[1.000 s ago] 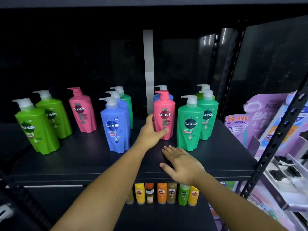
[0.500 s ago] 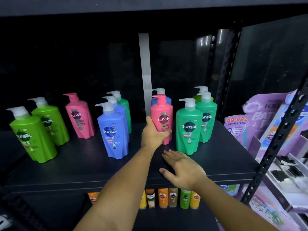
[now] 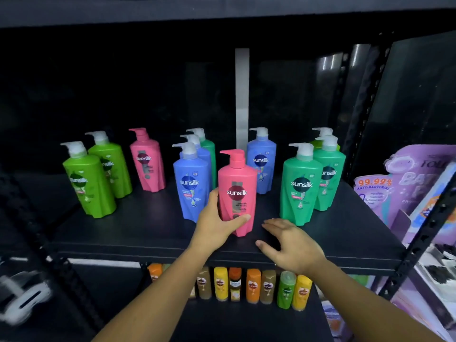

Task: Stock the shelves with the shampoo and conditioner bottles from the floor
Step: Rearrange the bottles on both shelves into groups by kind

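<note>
Gripping low on a pink plastic pump bottle (image 3: 238,191): the left hand (image 3: 217,223), thumb across the front, fingers curled behind. Upright near the front edge of the black metal shelf (image 3: 148,233); touching it or just lifted, cannot tell. Pulled forward in the last second from beside the teal green pump bottle (image 3: 299,186), uncovering a blue pump bottle (image 3: 261,164) behind. Just right of it, the right hand (image 3: 288,245), fingers spread, holding nothing. Probably regrouping by colour, perhaps toward the other pink pump bottle (image 3: 148,161) further left. Below the edge, a row of small orange, yellow and brown bottles (image 3: 254,285). Far left, 2 lime green pump bottles (image 3: 86,183). At right, purple anti-bacterial packs (image 3: 385,191). Furthest back, a grey upright strip (image 3: 241,95) against dark panels.
</note>
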Action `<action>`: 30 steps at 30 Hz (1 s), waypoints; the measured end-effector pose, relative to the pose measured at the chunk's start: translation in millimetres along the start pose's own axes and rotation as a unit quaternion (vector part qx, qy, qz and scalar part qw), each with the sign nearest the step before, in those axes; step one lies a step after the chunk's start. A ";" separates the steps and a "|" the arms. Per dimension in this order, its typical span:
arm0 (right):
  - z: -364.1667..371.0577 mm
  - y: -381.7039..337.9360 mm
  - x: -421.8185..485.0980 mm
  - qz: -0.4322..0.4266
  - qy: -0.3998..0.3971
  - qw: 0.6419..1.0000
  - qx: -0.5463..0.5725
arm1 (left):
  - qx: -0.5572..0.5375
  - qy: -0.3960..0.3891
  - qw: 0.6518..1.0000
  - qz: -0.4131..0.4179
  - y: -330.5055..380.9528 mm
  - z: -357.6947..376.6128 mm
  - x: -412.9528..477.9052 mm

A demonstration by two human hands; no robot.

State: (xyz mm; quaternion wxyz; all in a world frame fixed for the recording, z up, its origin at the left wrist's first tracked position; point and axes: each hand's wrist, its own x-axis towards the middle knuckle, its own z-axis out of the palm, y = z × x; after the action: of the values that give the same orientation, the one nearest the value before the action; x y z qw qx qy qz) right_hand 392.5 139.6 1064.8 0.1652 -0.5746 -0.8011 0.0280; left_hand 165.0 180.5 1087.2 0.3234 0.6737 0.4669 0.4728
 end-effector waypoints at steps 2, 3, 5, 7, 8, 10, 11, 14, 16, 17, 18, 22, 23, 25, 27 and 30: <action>0.4 0.3 1.2 -0.007 -0.002 1.000 0.001 | -0.008 -0.006 1.000 -0.005 0.7 -11.9 -10.7; 0.3 -1.2 3.0 -0.015 -0.009 1.000 -0.002 | -0.013 -0.009 1.000 -0.007 0.4 -17.9 -15.2; 0.7 -10.8 8.0 -0.032 -0.035 0.999 -0.001 | -0.018 -0.014 1.000 -0.007 -1.5 -29.5 -22.9; 2.1 -32.4 14.4 -0.054 -0.063 0.996 0.021 | -0.013 -0.008 1.000 -0.005 -3.0 -40.5 -29.4; 4.1 -46.0 17.5 -0.066 -0.067 0.994 0.048 | -0.006 -0.003 1.000 -0.004 -3.4 -45.9 -32.0; 9.3 -74.1 23.5 -0.049 -0.038 0.986 0.152 | 0.005 -0.002 1.000 -0.006 -5.5 -58.0 -35.7; 12.3 -86.6 26.8 -0.027 -0.010 0.977 0.210 | 0.010 -0.007 1.000 -0.010 -7.6 -65.6 -37.1; 19.4 -116.2 39.0 0.018 0.050 0.950 0.307 | 0.061 -0.016 0.998 -0.023 -21.1 -95.0 -41.0; 22.6 -130.7 45.6 0.034 0.055 0.939 0.338 | 0.129 -0.001 0.991 -0.022 -33.7 -120.2 -45.0; 24.8 -136.6 48.4 0.039 0.052 0.934 0.351 | 0.170 0.003 0.985 -0.022 -39.6 -134.5 -47.4; 26.8 -142.4 50.7 0.043 0.046 0.930 0.361 | 0.211 0.004 0.977 -0.023 -45.9 -149.4 -49.2; 36.6 -167.8 64.6 0.038 0.035 0.920 0.388 | 0.343 -0.042 0.937 -0.055 -75.7 -207.9 -47.5; 39.5 -175.5 69.4 0.037 0.033 0.918 0.394 | 0.357 -0.061 0.930 -0.066 -80.4 -219.7 -45.9; 46.0 -191.1 80.4 0.037 0.031 0.913 0.404 | 0.356 -0.095 0.925 -0.087 -84.0 -237.7 -42.3; 51.2 -206.1 92.7 0.044 0.028 0.911 0.409 | 0.365 -0.121 0.919 -0.090 -86.2 -250.2 -35.3; 55.9 -224.6 114.4 0.057 0.018 0.915 0.400 | 0.420 -0.161 0.891 -0.066 -92.9 -262.4 -20.9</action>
State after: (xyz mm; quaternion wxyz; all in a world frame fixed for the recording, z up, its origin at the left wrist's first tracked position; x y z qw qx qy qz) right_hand 138.7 178.2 1091.4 0.3935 -0.5056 -0.6857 0.3454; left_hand -113.9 192.4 1088.8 0.1118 0.7810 0.6070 0.0957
